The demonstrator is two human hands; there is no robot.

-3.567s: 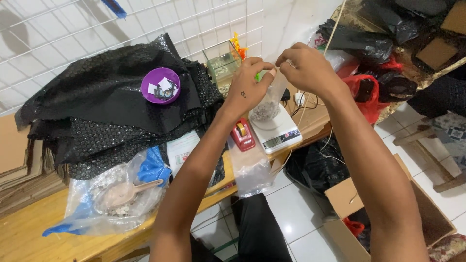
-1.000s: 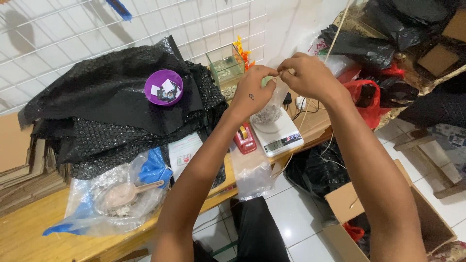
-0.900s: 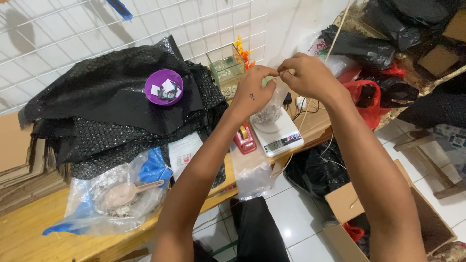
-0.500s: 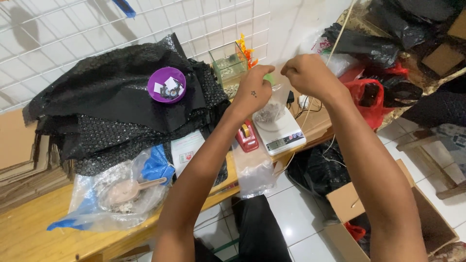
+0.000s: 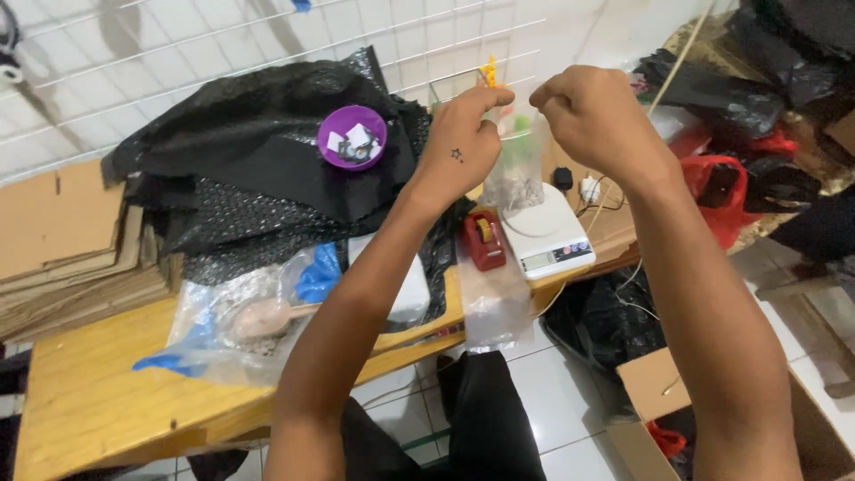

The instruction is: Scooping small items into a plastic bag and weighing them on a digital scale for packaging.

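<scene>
My left hand [image 5: 465, 142] and my right hand [image 5: 595, 111] pinch the top edge of a small clear plastic bag [image 5: 515, 165] from either side. Pale gravel fills the bag's lower part. It hangs just above the round plate of a white digital scale [image 5: 549, 239]; whether its bottom touches the plate is unclear. A red tape dispenser [image 5: 484, 239] stands on the wooden table [image 5: 93, 396] left of the scale.
Empty clear bags [image 5: 492, 298] hang over the table's front edge. A large clear bag with a pink scoop [image 5: 263, 316] lies at the left. Black bubble wrap [image 5: 240, 165] carries a purple bowl [image 5: 352, 136]. Flat cardboard [image 5: 67, 236] is stacked far left; a cardboard box [image 5: 655, 392] sits on the floor.
Both hands have lifted the gravel bag higher off the scale. The camera has shifted, so the table and everything on it now sit further right in the view.
</scene>
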